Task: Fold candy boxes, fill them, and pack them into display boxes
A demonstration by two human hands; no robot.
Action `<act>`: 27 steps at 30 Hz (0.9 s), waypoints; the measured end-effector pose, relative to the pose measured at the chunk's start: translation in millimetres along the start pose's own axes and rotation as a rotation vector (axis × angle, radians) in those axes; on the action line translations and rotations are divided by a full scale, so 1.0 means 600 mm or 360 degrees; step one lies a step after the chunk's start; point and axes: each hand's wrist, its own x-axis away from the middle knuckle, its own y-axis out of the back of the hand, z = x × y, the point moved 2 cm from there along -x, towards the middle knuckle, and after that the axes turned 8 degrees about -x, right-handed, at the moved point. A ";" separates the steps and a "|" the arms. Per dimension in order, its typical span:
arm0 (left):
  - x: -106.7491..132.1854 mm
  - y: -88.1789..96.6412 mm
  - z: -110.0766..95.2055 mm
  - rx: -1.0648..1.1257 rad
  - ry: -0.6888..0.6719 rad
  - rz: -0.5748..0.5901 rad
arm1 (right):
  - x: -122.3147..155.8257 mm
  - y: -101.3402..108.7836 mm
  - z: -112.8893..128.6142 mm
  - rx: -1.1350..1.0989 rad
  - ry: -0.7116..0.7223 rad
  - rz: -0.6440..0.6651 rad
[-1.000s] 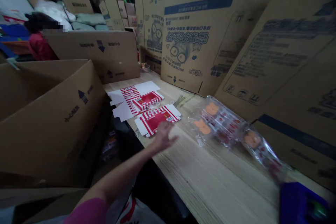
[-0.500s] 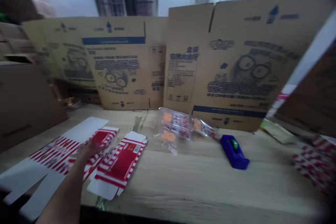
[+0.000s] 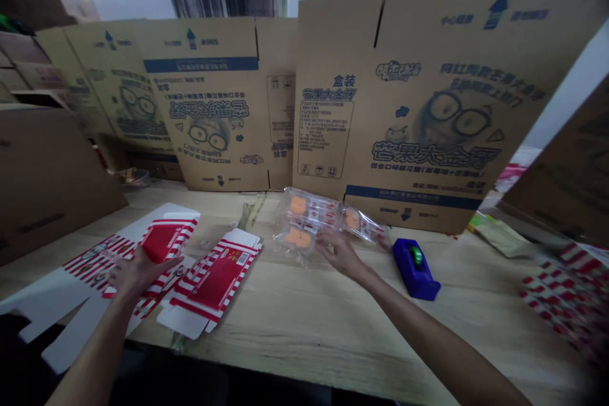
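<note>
Left hand [image 3: 136, 273]: fingers spread, thumb out, at the near end of the striped box [image 3: 164, 238];
Right hand [image 3: 339, 252]: fingers bent at the near edge of the packets [image 3: 323, 210]; cannot tell whether they pinch;
Packets: on the tabletop [image 3: 304, 323], before the carton [image 3: 428, 101];
Second box [image 3: 219, 282]: between the hands;
Tape dispenser [image 3: 415, 273]: right of the packets
</note>
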 end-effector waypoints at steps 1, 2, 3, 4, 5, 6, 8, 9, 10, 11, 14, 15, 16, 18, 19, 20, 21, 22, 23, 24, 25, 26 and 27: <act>0.028 0.016 -0.004 -0.0019 0.0044 0.0017 | -0.046 0.001 -0.011 0.0030 -0.0039 -0.0048; 0.061 0.031 -0.012 -0.0017 0.0023 0.0012 | -0.091 0.004 -0.024 0.0058 -0.0074 -0.0079; 0.098 0.042 -0.023 -0.0001 -0.0069 -0.0011 | -0.134 0.008 -0.038 0.0087 -0.0116 -0.0103; 0.138 0.049 -0.038 0.0028 -0.0210 -0.0057 | -0.175 0.012 -0.051 0.0111 -0.0148 -0.0103; 0.180 0.051 -0.054 0.0070 -0.0357 -0.0104 | -0.212 0.014 -0.064 0.0132 -0.0179 -0.0087; 0.223 0.047 -0.070 0.0122 -0.0479 -0.0147 | -0.245 0.015 -0.074 0.0153 -0.0209 -0.0057; 0.306 0.024 -0.107 0.0218 -0.0686 -0.0171 | -0.296 0.011 -0.091 0.0187 -0.0256 0.0033; 0.342 0.007 -0.126 0.0251 -0.0763 -0.0148 | -0.314 0.007 -0.097 0.0201 -0.0274 0.0078; 0.374 -0.010 -0.144 0.0258 -0.0829 -0.0100 | -0.326 0.002 -0.101 0.0213 -0.0286 0.0116; 0.400 -0.027 -0.163 0.0244 -0.0887 -0.0027 | -0.334 -0.003 -0.105 0.0221 -0.0292 0.0145; 0.449 -0.057 -0.211 0.0138 -0.1045 0.0229 | -0.342 -0.010 -0.111 0.0209 -0.0243 0.0168; 0.456 -0.059 -0.223 0.0104 -0.1092 0.0302 | -0.342 -0.008 -0.110 0.0192 -0.0204 0.0163; 0.459 -0.057 -0.234 0.0079 -0.1120 0.0362 | -0.340 -0.004 -0.107 0.0170 -0.0156 0.0152; 0.459 -0.046 -0.251 0.0055 -0.1154 0.0467 | -0.334 0.012 -0.095 0.0117 -0.0045 0.0111; 0.456 -0.038 -0.257 0.0053 -0.1163 0.0509 | -0.329 0.023 -0.087 0.0089 0.0017 0.0082; 0.454 -0.031 -0.263 0.0058 -0.1168 0.0539 | -0.321 0.037 -0.076 0.0061 0.0083 0.0047; 0.451 -0.023 -0.268 0.0070 -0.1183 0.0561 | -0.310 0.052 -0.064 0.0035 0.0148 0.0010; 0.449 -0.015 -0.274 0.0086 -0.1207 0.0571 | -0.296 0.067 -0.052 0.0012 0.0209 -0.0027; 0.448 -0.008 -0.279 0.0099 -0.1231 0.0569 | -0.279 0.083 -0.040 -0.0005 0.0259 -0.0062; 0.447 -0.002 -0.285 0.0106 -0.1247 0.0560 | -0.259 0.099 -0.028 -0.0014 0.0294 -0.0093; 0.446 0.004 -0.289 0.0109 -0.1256 0.0545 | -0.237 0.114 -0.019 -0.0022 0.0320 -0.0127; 0.446 0.010 -0.293 0.0111 -0.1260 0.0527 | -0.213 0.127 -0.011 -0.0036 0.0340 -0.0157; 0.445 0.015 -0.296 0.0118 -0.1262 0.0508 | -0.186 0.140 -0.005 -0.0062 0.0357 -0.0187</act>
